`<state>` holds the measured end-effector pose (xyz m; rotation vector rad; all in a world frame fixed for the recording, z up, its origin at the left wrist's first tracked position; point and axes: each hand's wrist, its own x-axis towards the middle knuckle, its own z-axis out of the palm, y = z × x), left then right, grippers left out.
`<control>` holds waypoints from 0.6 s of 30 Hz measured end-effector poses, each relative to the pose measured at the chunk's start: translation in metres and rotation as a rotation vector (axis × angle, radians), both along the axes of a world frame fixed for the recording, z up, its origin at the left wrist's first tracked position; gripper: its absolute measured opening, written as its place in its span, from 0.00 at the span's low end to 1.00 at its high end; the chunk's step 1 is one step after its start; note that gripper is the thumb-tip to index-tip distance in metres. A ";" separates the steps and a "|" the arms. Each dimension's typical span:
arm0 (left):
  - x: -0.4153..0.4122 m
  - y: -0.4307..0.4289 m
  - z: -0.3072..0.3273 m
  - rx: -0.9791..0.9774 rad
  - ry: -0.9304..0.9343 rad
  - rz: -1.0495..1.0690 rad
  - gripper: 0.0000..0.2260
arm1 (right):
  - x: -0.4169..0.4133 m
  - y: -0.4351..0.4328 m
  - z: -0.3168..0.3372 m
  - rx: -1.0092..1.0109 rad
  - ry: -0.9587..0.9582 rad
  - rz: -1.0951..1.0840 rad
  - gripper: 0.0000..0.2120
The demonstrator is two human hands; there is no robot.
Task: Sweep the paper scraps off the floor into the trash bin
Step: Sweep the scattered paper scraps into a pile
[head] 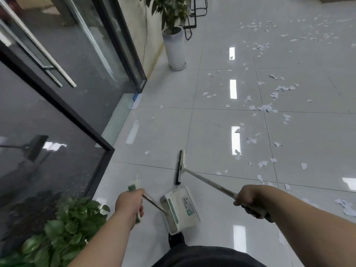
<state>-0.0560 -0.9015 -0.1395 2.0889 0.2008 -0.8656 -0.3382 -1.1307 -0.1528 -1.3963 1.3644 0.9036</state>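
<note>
The paper scraps [265, 107] are lying scattered across the tiled floor [212, 135], mostly right of and farther out than both hands. That is putting the right hand [248, 199], which is curling round the broom [208, 183], nearer them, while the broom head [180, 167] is pointing its long axis near-to-far just beyond the dustpan [181, 209]. The left hand [131, 203] is gripping the dustpan's long handle. Open floor is stretching right and far, the glass door [57, 112] and leafy plant [67, 224] are crowding the left, and no trash bin is showing.
</note>
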 end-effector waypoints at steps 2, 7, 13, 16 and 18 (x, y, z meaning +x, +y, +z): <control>0.023 0.007 -0.001 -0.002 0.016 0.015 0.10 | 0.038 0.001 0.000 0.004 -0.017 0.011 0.13; 0.105 0.030 -0.011 0.034 0.074 0.077 0.11 | 0.168 0.006 -0.012 0.027 -0.077 -0.042 0.14; 0.166 0.038 -0.028 0.115 0.093 0.058 0.09 | 0.289 0.011 -0.054 0.062 -0.182 -0.262 0.12; 0.185 0.036 -0.037 0.150 0.079 0.050 0.07 | 0.332 0.009 -0.077 0.070 -0.201 -0.336 0.10; 0.195 0.035 -0.044 0.168 0.075 0.038 0.07 | 0.351 0.007 -0.087 0.090 -0.192 -0.353 0.07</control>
